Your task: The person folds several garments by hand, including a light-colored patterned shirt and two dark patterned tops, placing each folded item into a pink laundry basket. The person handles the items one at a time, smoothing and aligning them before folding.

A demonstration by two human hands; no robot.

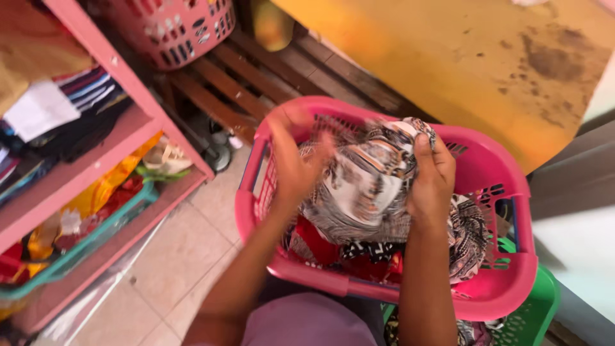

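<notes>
Item: soft, crumpled patterned cloth (368,186), striped brown, white and black, above my slotted pink plastic laundry basket (487,173). My left hand (296,168) and right hand (432,179) both clutch it, apart. More printed garments (467,234) inside the basket.

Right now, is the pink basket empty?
No, the pink basket holds patterned cloth, gripped by the left hand and right hand.
</notes>
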